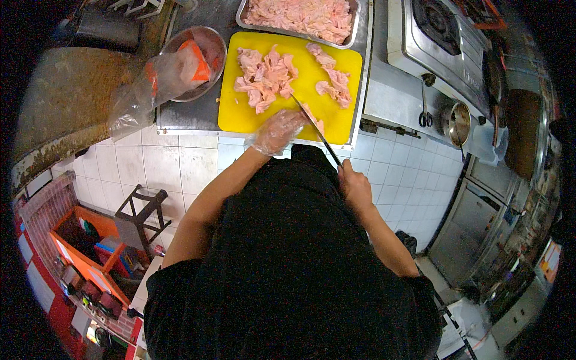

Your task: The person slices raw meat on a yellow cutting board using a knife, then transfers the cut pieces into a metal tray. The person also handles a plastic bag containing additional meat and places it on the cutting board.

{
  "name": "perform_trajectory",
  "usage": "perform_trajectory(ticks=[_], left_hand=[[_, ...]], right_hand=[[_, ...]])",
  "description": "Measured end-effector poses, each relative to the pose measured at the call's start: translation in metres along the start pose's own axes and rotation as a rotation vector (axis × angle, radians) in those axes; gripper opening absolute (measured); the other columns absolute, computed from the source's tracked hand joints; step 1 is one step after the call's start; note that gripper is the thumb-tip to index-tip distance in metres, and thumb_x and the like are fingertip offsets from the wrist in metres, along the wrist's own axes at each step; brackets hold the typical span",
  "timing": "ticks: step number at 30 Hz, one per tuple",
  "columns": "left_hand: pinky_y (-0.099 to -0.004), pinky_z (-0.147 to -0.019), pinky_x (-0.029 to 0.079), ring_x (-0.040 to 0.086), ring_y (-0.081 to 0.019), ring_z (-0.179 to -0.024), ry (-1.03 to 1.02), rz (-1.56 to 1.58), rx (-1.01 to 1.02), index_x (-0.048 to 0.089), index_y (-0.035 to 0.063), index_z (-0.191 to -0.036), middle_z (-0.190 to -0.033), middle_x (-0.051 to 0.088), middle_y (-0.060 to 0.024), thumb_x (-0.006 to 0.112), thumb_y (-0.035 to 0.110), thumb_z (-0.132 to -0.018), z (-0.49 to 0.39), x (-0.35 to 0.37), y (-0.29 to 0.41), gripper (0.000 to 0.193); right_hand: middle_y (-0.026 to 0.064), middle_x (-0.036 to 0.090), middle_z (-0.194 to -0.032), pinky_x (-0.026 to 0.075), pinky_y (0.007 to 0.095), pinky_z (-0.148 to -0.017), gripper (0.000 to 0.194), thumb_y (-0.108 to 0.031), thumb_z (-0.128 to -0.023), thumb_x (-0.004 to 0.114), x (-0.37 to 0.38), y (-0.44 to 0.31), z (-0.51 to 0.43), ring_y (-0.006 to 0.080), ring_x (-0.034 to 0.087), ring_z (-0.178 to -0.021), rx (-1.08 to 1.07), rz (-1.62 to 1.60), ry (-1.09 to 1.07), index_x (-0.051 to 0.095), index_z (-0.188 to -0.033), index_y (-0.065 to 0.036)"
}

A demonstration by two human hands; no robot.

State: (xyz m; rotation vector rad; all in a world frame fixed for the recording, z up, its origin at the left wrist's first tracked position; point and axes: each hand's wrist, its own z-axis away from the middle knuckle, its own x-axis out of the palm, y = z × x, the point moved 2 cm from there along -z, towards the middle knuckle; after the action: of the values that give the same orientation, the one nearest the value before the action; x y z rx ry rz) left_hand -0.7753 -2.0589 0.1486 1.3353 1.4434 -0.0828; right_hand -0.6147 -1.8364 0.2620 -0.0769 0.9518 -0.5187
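My left hand, in a clear plastic glove, rests at the near edge of a yellow cutting board, its fingertips by a small strip of raw meat or skin. Bare, my right hand grips the handle of a long knife. The blade slants across that strip, its tip touching or just over a pile of pale pink raw poultry skin or meat on the board's left. More pieces lie on the board's right side.
Beyond the board stands a metal tray full of similar pieces. To the left, a metal bowl holds a clear plastic bag with orange print. Rightward are a gas stove, black-handled scissors and a small metal bowl.
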Motion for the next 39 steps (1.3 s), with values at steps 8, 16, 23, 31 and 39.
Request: perform_trajectory(ticks=[8,16,23,31,39], left_hand=[[-0.0487,-0.107,0.051,0.067,-0.0296,-0.118,-0.067,-0.001,0.016,0.070,0.0143,-0.132,-0.127,0.073,-0.0086,0.068,0.017,-0.093,-0.004,0.003,-0.004,0.039],[-0.0464,-0.103,0.053,0.066,-0.0286,-0.115,-0.049,-0.132,0.070,0.070,0.0152,-0.132,-0.127,0.071,-0.0059,0.071,0.011,-0.086,-0.012,0.003,0.001,0.046],[-0.0470,-0.098,0.055,0.065,-0.0326,-0.113,-0.014,0.003,-0.001,0.071,0.0157,-0.128,-0.123,0.070,-0.0067,0.071,0.007,-0.084,-0.014,-0.001,0.002,0.045],[-0.0486,-0.097,0.055,0.065,-0.0345,-0.115,-0.045,-0.048,0.001,0.071,0.0174,-0.126,-0.126,0.071,-0.0091,0.066,0.010,-0.087,-0.020,-0.001,0.004,0.040],[-0.0461,-0.103,0.054,0.068,-0.0315,-0.116,-0.140,-0.183,-0.171,0.071,0.0234,-0.125,-0.134,0.070,-0.0065,0.069,0.015,-0.085,-0.044,-0.009,0.026,0.041]], right_hand=[[0.0226,0.072,-0.077,0.056,0.0612,-0.062,0.027,-0.036,-0.110,0.050,-0.002,0.011,-0.024,0.0482,0.072,-0.072,-0.048,0.165,0.061,0.050,-0.110,-0.009],[0.0203,0.071,-0.077,0.057,0.0560,-0.061,0.024,-0.032,-0.108,0.057,-0.025,0.044,-0.043,0.0442,0.071,-0.068,-0.140,0.107,0.176,0.053,-0.106,-0.008],[0.0235,0.068,-0.072,0.054,0.0601,-0.062,0.024,-0.031,-0.110,0.055,-0.014,0.060,-0.011,0.0489,0.068,-0.069,-0.071,0.078,0.052,0.053,-0.106,-0.008],[0.0274,0.067,-0.073,0.053,0.0625,-0.066,0.026,-0.033,-0.111,0.053,-0.035,0.044,-0.028,0.0516,0.068,-0.073,0.024,-0.063,0.191,0.055,-0.106,-0.007],[0.0268,0.066,-0.071,0.048,0.0624,-0.063,0.026,-0.032,-0.109,0.057,-0.024,0.037,-0.013,0.0526,0.066,-0.071,0.057,-0.240,0.247,0.055,-0.104,-0.008]])
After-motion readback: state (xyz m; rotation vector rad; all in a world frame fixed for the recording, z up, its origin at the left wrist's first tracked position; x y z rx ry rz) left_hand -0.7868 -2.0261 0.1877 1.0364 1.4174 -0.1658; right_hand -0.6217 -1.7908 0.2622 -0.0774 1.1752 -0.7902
